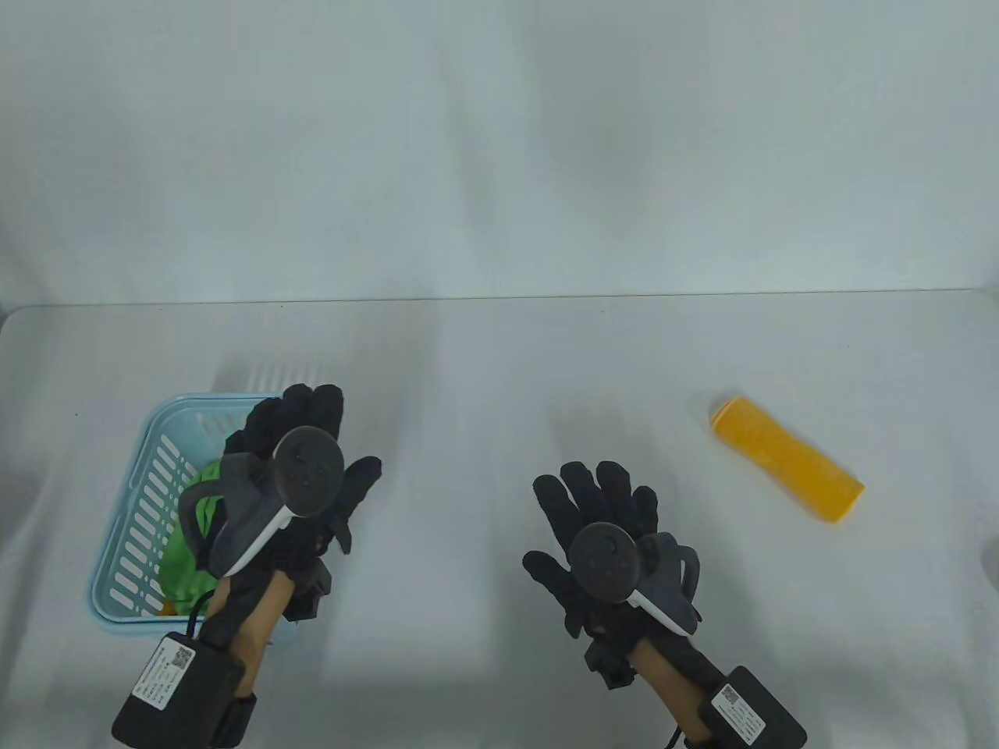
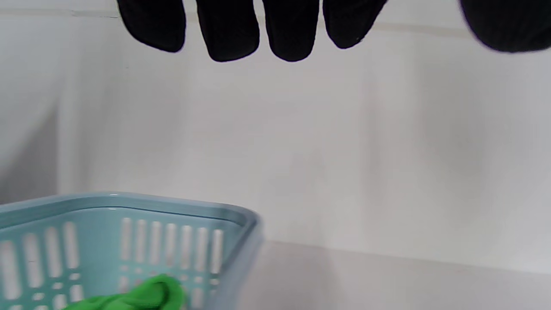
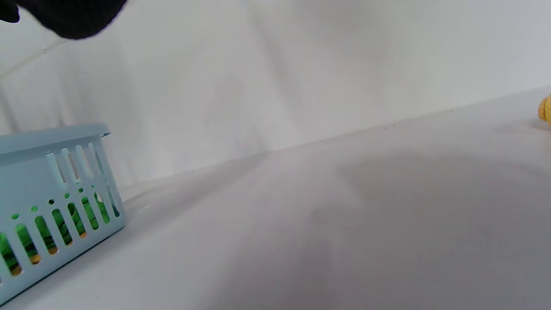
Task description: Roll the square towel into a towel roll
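A rolled yellow towel (image 1: 787,458) lies on the white table at the right; its end shows at the right edge of the right wrist view (image 3: 545,109). A green towel (image 1: 191,546) lies crumpled in the light blue basket (image 1: 133,515), also seen in the left wrist view (image 2: 142,296). My left hand (image 1: 300,452) hovers over the basket's right side, fingers spread, holding nothing. Its fingertips (image 2: 230,38) hang free above the basket (image 2: 129,206). My right hand (image 1: 601,515) is open with fingers spread over the bare table, left of the yellow roll.
The basket (image 3: 51,202) stands at the table's left front and holds something orange under the green towel. The table's far edge meets a white wall. Bare tabletop lies between the two hands and behind them.
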The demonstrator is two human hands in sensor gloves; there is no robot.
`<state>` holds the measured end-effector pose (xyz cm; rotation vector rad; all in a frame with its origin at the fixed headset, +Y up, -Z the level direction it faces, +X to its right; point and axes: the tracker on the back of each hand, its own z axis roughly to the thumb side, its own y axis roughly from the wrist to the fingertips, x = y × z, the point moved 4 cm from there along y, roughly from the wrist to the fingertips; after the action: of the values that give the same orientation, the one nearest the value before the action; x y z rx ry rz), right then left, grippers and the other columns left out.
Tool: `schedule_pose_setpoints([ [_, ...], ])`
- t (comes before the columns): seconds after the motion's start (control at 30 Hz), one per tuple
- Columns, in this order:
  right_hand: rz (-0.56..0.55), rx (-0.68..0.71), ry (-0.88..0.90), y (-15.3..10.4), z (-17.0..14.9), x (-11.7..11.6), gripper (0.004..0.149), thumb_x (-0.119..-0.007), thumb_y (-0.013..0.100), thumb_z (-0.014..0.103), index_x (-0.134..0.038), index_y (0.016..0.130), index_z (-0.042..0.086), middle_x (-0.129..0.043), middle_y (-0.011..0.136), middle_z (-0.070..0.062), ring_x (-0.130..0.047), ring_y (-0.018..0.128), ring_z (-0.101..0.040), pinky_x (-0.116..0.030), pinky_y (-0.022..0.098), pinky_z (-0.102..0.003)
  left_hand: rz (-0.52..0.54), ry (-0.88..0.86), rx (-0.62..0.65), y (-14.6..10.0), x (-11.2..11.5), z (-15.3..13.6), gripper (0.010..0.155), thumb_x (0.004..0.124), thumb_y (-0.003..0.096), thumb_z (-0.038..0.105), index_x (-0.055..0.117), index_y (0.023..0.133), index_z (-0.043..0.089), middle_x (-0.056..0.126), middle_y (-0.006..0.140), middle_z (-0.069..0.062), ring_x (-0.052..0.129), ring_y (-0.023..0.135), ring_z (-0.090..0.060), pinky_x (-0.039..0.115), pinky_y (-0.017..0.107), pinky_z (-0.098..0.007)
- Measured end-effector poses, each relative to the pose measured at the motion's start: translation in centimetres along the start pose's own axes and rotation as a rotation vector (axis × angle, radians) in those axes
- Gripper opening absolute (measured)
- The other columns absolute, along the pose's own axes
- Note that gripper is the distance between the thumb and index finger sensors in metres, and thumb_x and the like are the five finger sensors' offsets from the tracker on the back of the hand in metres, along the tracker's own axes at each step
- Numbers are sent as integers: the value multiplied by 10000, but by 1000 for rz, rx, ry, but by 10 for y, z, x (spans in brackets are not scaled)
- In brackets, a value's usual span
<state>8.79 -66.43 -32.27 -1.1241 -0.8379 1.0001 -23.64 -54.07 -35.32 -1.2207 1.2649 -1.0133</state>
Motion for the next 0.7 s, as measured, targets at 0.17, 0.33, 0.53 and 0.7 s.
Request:
schedule_pose_setpoints([
  [0.17, 34, 10, -9, 0, 0, -7, 813, -660, 314, 672, -244, 986, 480, -243, 1144, 125, -203, 1109, -335, -243, 745, -672, -104, 31, -136, 27, 18, -53, 873, 698, 345, 661, 417, 1105, 334, 476, 1188, -2, 559, 1103, -386, 534, 766, -631],
  [0.33, 35, 7, 18, 1, -1, -6, 812, -659, 317, 670, -243, 987, 478, -245, 1144, 120, -210, 1107, -336, -250, 745, -670, -271, -25, -253, 56, 56, -98, 885, 709, 338, 654, 405, 1102, 325, 481, 1181, -2, 601, 1087, -375, 565, 756, -619],
  [0.53, 38, -1, 45, 2, -5, -3, 808, -661, 322, 665, -244, 988, 476, -243, 1144, 117, -217, 1106, -338, -258, 745, -668, -451, -19, -345, 75, 114, -118, 909, 729, 325, 646, 388, 1099, 312, 483, 1174, -10, 647, 1063, -379, 596, 743, -607],
  [0.7, 42, -1, 53, 2, -5, -3, 806, -662, 324, 661, -248, 989, 473, -244, 1144, 114, -227, 1104, -339, -266, 746, -667, -553, 94, -381, 80, 151, -121, 932, 749, 317, 627, 363, 1098, 295, 446, 1181, -37, 637, 1058, -421, 599, 737, -607],
])
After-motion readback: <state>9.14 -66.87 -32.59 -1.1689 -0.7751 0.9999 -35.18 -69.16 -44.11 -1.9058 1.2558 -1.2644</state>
